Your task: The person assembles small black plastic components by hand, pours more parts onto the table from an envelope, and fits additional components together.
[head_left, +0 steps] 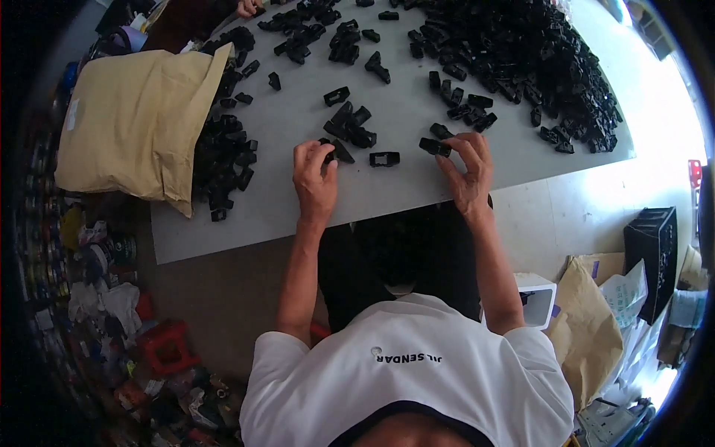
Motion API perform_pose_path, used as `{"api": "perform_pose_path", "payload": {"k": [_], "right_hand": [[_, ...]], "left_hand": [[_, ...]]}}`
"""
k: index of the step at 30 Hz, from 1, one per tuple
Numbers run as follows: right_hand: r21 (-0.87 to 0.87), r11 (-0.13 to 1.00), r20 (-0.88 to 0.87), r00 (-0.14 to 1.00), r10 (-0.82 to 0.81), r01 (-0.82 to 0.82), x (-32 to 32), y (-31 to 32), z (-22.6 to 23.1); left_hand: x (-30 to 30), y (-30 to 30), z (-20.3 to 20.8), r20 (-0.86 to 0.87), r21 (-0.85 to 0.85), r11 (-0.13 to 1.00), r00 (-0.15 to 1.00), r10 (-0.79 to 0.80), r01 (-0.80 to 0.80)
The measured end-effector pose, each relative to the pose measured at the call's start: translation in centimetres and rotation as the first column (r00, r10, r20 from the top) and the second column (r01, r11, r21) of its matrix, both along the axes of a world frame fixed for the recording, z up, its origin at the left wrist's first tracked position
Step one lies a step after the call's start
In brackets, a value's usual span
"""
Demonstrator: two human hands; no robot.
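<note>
Over the near part of the grey table (pixel 283 197), my right hand (pixel 471 171) pinches a small black plastic part (pixel 434 147) between thumb and fingertips. My left hand (pixel 314 177) is closed at a dark piece (pixel 343 152), partly hidden by the fingers. Between my hands lies a rectangular black part with an opening (pixel 384 159). Just beyond my left hand rests a small cluster of black parts (pixel 351 125). Another loose black piece (pixel 441 131) sits right behind the one in my right hand.
A large heap of black parts (pixel 544 67) covers the far right of the table. At the left stands a brown paper bag (pixel 134 123) beside more black parts (pixel 223 160). Another person's hand (pixel 249 7) shows at the far edge. A black crate (pixel 652 257) is at the right.
</note>
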State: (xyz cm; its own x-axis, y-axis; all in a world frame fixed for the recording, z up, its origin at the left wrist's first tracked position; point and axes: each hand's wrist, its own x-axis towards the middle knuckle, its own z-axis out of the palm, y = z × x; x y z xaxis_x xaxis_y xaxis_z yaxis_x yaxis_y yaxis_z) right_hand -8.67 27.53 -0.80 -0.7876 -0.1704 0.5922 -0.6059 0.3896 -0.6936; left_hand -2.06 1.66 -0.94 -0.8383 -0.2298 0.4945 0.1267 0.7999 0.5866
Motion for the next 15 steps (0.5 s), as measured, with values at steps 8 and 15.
{"api": "perform_pose_path", "payload": {"k": [8,15], "right_hand": [[-0.200,0.969,0.190,0.965,0.181,-0.142,2.0,-2.2,1.3],[-0.222,0.938,0.152,0.941,0.303,-0.266,3.1,-6.0,2.5]], "left_hand": [[1.6,-1.0,1.3,-0.058,0.911,0.398,0.988,-0.142,0.110],[1.8,3.3,1.9,-0.162,0.984,0.007,0.898,-0.408,0.180]]}}
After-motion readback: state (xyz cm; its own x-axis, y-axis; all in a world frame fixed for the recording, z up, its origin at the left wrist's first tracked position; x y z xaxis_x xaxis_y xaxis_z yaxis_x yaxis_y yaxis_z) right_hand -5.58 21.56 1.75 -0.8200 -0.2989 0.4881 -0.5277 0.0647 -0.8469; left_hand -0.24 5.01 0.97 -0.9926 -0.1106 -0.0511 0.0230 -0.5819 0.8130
